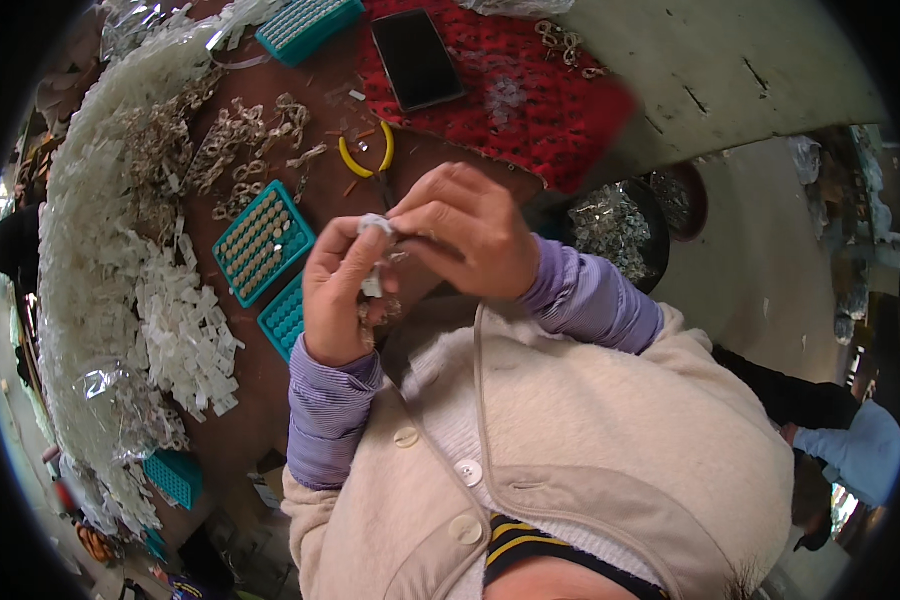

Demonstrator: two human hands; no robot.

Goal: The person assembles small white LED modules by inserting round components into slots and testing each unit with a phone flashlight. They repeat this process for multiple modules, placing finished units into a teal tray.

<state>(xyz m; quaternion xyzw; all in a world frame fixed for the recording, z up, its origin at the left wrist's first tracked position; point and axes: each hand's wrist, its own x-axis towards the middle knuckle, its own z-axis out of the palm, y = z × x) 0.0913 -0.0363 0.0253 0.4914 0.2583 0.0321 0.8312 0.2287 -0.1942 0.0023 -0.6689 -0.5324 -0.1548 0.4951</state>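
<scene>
My left hand pinches a small whitish, partly clear piece between thumb and fingers. More shiny, chain-like bits hang by its palm. Close against that piece, my right hand has its fingertips pressed together; whatever they grip is too small to make out. Just beyond the hands lie pliers with yellow handles, their jaws pointing toward my fingers. Left of my left hand sits a teal tray with rows of round beige pieces. A second teal tray is partly hidden behind that hand.
A long heap of small clear plastic packets covers the table's left side. Beige looped strands lie nearby. A dark tablet or phone rests on red cloth. At right stands a dark bowl of shiny packets. Another person is at far right.
</scene>
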